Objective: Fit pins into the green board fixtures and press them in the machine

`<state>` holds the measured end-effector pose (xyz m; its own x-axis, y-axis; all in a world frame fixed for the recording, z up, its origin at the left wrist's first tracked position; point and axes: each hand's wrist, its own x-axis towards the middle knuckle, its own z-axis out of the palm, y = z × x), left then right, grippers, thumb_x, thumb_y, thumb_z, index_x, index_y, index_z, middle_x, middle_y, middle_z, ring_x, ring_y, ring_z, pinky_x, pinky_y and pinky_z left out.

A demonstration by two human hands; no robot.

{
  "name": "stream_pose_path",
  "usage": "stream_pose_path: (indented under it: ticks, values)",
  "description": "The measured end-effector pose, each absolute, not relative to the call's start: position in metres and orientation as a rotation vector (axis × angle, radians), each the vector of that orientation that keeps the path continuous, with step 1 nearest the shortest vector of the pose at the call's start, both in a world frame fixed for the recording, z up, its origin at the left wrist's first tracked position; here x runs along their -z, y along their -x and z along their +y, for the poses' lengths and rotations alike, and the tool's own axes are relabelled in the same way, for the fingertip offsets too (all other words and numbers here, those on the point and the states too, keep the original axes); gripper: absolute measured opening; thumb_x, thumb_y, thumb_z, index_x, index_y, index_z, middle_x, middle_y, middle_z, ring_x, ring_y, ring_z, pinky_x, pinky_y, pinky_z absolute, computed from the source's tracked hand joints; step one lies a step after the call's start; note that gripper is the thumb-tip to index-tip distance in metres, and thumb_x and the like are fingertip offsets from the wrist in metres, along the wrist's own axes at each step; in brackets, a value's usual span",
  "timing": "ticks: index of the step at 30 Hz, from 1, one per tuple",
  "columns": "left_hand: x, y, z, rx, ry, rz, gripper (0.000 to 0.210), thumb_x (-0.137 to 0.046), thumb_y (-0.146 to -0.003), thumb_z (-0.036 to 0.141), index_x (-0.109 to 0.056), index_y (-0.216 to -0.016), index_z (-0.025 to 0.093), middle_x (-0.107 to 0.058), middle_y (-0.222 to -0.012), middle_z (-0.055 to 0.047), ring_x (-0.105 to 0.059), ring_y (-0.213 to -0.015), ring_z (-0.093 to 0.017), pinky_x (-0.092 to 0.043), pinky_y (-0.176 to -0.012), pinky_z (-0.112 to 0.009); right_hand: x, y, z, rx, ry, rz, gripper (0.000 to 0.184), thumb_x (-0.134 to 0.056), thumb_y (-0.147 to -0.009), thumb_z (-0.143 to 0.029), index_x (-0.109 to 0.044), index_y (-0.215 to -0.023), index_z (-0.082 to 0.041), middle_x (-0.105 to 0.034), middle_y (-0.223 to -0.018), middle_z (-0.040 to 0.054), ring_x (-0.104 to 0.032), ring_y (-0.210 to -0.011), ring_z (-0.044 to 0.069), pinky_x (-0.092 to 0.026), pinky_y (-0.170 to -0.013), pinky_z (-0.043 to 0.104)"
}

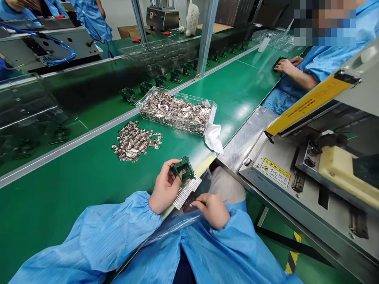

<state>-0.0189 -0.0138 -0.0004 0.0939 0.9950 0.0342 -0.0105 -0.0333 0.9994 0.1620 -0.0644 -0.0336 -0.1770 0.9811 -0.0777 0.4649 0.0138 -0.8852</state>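
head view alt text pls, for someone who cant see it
A person in blue sleeves holds a small green part in the left hand while the right hand touches a dark part beside a pale ridged strip. On the green belt beyond lie a loose pile of metal pieces and a clear tray full of them.

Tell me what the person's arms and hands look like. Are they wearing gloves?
No gloves. Both the left hand and the right hand are bare. The arms are covered by loose, shiny light blue sleeves of a work coat. Each sleeve is crinkled and gathered tight at the wrist with a stretchy cuff. No rings, watch or markings show.
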Motion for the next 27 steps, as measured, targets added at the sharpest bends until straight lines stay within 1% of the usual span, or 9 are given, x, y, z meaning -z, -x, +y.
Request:
stream_pose_path:
  ticks: [3,5,8,11,13,16,19,24,27]
  values:
    - [0.000,0.021,-0.016,-1.178,-1.328,1.112,0.039,-0.058,-0.090,0.041,-0.047,-0.123,0.023,-0.058,-0.095,-0.004,-0.059,-0.075,-0.014,-0.057,-0.067,-0.028,-0.002,-0.166,-0.060,-1.009,1.448,-1.661,0.020,-0.056,-0.092,-0.030,-0.073,-0.088,-0.020,-0.069,-0.073,0.0030,-0.061,-0.056,0.016,-0.046,-0.056,0.027]
    - [0.001,0.022,-0.017,-1.177,-1.377,1.100,0.038,-0.057,-0.090,0.039,-0.047,-0.124,0.022,-0.059,-0.093,-0.004,-0.059,-0.076,-0.015,-0.056,-0.067,-0.028,-0.020,-0.162,-0.054,-0.906,1.346,-1.644,0.019,-0.054,-0.094,-0.025,-0.072,-0.095,-0.021,-0.067,-0.074,0.0020,-0.061,-0.060,0.015,-0.047,-0.059,0.026]
    - [0.002,0.023,-0.018,-1.176,-1.430,1.073,0.038,-0.055,-0.091,0.035,-0.047,-0.126,0.022,-0.060,-0.090,-0.004,-0.059,-0.077,-0.016,-0.054,-0.067,-0.028,-0.032,-0.149,-0.043,-0.711,1.207,-1.618,0.016,-0.058,-0.091,-0.017,-0.073,-0.092,-0.022,-0.062,-0.078,0.0026,-0.060,-0.071,0.016,-0.047,-0.064,0.026]
    - [0.001,0.024,-0.020,-1.166,-1.479,1.071,0.037,-0.052,-0.093,0.032,-0.045,-0.127,0.021,-0.061,-0.090,-0.004,-0.060,-0.076,-0.016,-0.053,-0.069,-0.028,-0.029,-0.133,-0.034,-0.602,1.173,-1.572,0.013,-0.061,-0.086,-0.013,-0.072,-0.085,-0.020,-0.055,-0.079,0.0029,-0.055,-0.072,0.016,-0.045,-0.060,0.026]
    - [0.000,0.024,-0.021,-1.146,-1.521,1.071,0.036,-0.050,-0.094,0.030,-0.045,-0.128,0.021,-0.061,-0.092,-0.005,-0.060,-0.076,-0.016,-0.051,-0.068,-0.028,-0.026,-0.126,-0.032,-0.584,1.200,-1.568,0.010,-0.062,-0.086,-0.014,-0.071,-0.082,-0.019,-0.052,-0.079,0.0029,-0.053,-0.072,0.017,-0.044,-0.060,0.027]
    - [-0.003,0.025,-0.023,-1.121,-1.577,1.066,0.034,-0.047,-0.094,0.027,-0.044,-0.128,0.021,-0.062,-0.091,-0.004,-0.058,-0.070,-0.014,-0.047,-0.063,-0.025,-0.024,-0.119,-0.031,-0.559,1.260,-1.568,0.011,-0.063,-0.086,-0.019,-0.068,-0.077,-0.018,-0.051,-0.080,0.0033,-0.053,-0.074,0.017,-0.044,-0.063,0.028]
    - [-0.004,0.025,-0.026,-1.122,-1.604,1.065,0.033,-0.045,-0.095,0.024,-0.043,-0.128,0.022,-0.063,-0.089,-0.003,-0.057,-0.066,-0.013,-0.045,-0.060,-0.024,-0.024,-0.117,-0.032,-0.544,1.288,-1.541,0.014,-0.063,-0.086,-0.020,-0.063,-0.072,-0.018,-0.050,-0.079,0.0025,-0.051,-0.071,0.016,-0.042,-0.060,0.027]
    - [-0.001,0.023,-0.030,-1.144,-1.590,1.075,0.034,-0.045,-0.095,0.024,-0.043,-0.129,0.024,-0.063,-0.095,-0.004,-0.061,-0.075,-0.015,-0.049,-0.066,-0.025,-0.017,-0.111,-0.036,-0.479,1.298,-1.453,0.017,-0.060,-0.087,-0.020,-0.059,-0.071,-0.020,-0.049,-0.080,0.0021,-0.052,-0.070,0.016,-0.044,-0.057,0.026]
    - [-0.003,0.020,-0.033,-1.169,-1.591,1.087,0.034,-0.045,-0.095,0.022,-0.043,-0.129,0.025,-0.063,-0.100,-0.004,-0.061,-0.074,-0.013,-0.050,-0.066,-0.024,-0.013,-0.109,-0.040,-0.369,1.262,-1.455,0.013,-0.059,-0.089,-0.018,-0.059,-0.076,-0.020,-0.050,-0.083,0.0030,-0.054,-0.075,0.017,-0.048,-0.063,0.028]
